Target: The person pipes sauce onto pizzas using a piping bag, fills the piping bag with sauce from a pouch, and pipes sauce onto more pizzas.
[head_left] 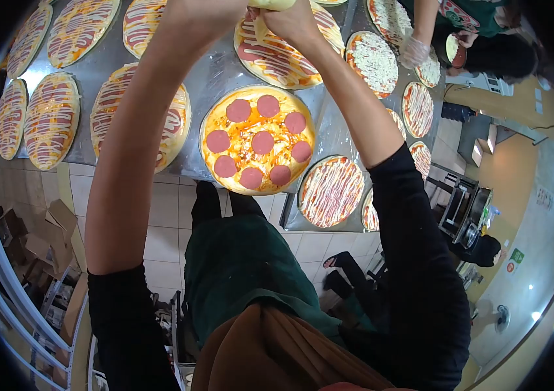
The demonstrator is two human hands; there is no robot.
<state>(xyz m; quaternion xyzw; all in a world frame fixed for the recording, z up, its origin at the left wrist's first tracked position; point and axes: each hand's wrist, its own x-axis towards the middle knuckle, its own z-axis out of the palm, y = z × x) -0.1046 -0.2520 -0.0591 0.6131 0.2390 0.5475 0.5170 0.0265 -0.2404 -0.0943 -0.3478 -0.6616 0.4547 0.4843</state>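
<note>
At the top edge of the view, my left hand and my right hand are closed on a pale yellow piping bag, mostly cut off by the frame. Beneath them lies a pizza with zigzag lines of pale sauce. Nearer to me, a round pizza carries several pink sausage slices over cheese and orange sauce, without pale lines. Between my forearms it overhangs the front edge of the metal table. My left forearm hides part of another striped pizza.
Several striped pizzas cover the table's left side. On the right, a co-worker's gloved hand reaches over cheese-topped pizzas, their other hand holding a bowl. A drizzled pizza sits on the front right tray. Blue metal racking stands at left.
</note>
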